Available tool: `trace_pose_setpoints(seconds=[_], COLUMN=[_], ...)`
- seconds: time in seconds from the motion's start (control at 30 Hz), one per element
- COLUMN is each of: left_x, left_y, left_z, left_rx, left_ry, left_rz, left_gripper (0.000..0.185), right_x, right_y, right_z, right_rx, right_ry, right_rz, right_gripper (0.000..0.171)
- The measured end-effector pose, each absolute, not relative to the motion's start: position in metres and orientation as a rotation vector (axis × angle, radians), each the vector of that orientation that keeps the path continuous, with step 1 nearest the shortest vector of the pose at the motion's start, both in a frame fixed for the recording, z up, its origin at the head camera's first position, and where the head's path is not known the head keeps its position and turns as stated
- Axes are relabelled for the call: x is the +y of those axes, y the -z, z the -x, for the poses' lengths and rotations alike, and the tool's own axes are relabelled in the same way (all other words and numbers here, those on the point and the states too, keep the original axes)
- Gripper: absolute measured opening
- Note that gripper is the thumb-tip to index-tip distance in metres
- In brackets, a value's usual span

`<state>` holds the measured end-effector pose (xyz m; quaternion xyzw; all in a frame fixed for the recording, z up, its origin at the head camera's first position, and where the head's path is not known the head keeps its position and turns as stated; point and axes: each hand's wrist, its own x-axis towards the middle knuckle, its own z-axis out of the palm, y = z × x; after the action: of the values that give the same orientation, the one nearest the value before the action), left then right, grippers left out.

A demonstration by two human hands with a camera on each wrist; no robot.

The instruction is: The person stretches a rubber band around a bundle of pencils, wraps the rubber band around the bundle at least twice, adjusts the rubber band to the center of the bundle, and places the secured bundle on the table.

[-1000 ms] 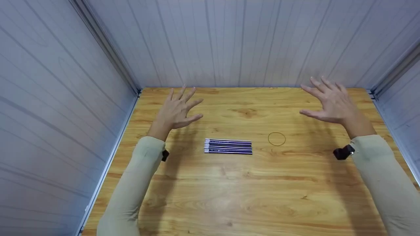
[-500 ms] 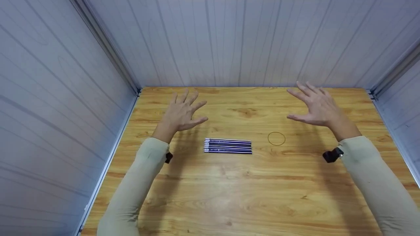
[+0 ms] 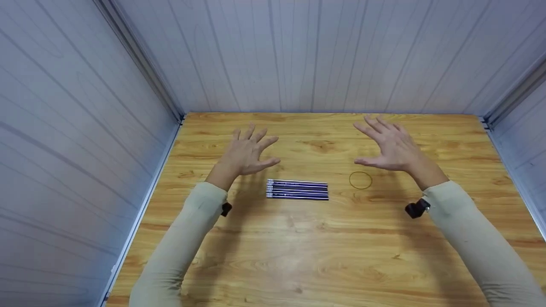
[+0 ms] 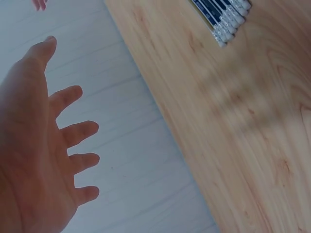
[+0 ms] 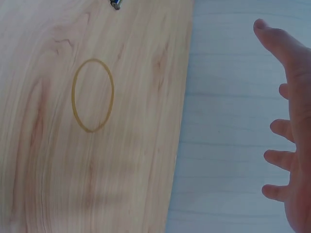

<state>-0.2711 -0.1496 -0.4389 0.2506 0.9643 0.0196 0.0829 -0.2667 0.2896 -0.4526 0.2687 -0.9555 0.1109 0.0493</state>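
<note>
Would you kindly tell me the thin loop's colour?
The loop is yellowish-brown, clearest in the right wrist view.

1. Head camera: gives me the widest, farthest view, from above, facing forward and down over left hand, right hand, tabletop and back wall.
2. Left wrist camera: close in, facing past the palm, tabletop edge slanting; I share the pencils, cropped at top, with the head view.
3. Right wrist camera: equally close, tabletop edge nearer upright; I see the rubber band here and in the head view.
</note>
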Motion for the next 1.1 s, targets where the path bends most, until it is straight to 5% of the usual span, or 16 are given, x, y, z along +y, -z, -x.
trace_pose_setpoints(seconds=[0.8,1.1], left_x=[-0.139,-0.132], left_y=[0.456,0.474], left_z=[0.262,0.255], left_rx=[2.830,2.818], left_ry=[-0.177,-0.171], left_rz=[-0.769,-0.795], left_gripper=[0.091,0.090], right_x=[0.234,0.221], right_y=[0.471,0.489], right_z=[0.257,0.253], right_rx=[-3.006,-2.971], right_ry=[-0.519,-0.607], right_rz=[-0.916,-0.947], right_gripper=[0.116,0.110])
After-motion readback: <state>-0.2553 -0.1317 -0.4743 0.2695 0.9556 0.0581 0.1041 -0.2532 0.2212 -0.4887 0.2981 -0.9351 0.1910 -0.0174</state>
